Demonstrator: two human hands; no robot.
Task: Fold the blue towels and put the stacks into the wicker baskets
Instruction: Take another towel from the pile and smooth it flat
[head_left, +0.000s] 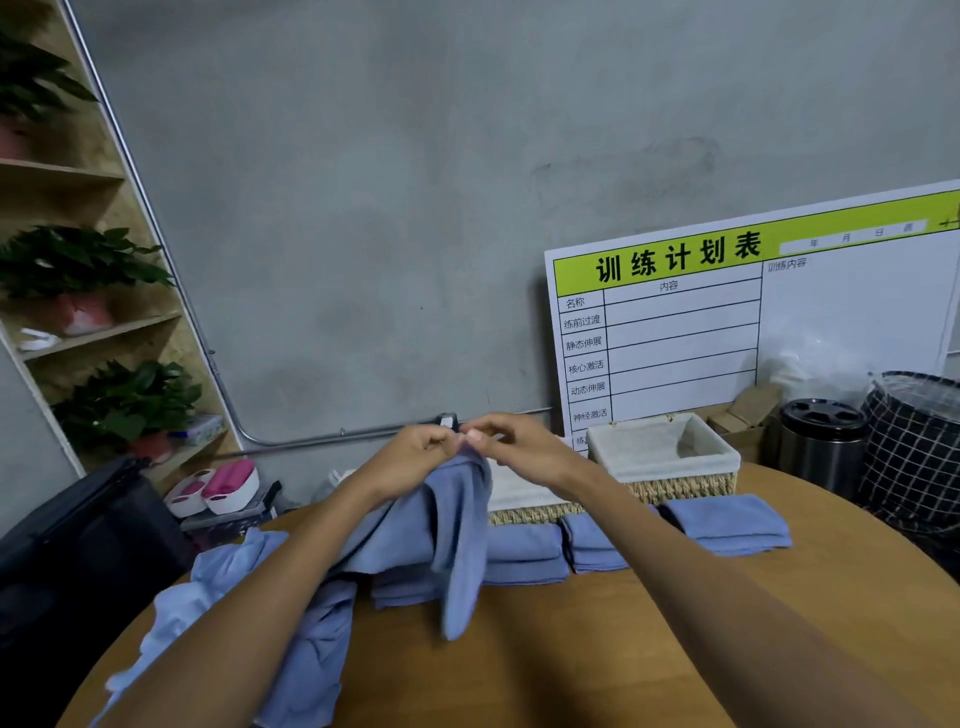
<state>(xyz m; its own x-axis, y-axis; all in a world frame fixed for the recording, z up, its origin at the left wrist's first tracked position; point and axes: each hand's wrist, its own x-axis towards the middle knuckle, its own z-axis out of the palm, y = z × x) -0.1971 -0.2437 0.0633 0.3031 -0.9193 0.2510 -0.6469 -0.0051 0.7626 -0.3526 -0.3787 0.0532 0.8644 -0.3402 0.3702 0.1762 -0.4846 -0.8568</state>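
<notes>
Both hands' grip (465, 441) pinches towel (457, 525) top, rest hangs.

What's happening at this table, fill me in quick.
A person is folding blue towels. Both hands, left hand and right hand, pinch the top edge of one raised towel above the round table. Folded stacks sit in a row in front of two wicker baskets; the one whose inside shows holds no towels. Unfolded towels lie heaped at the left.
</notes>
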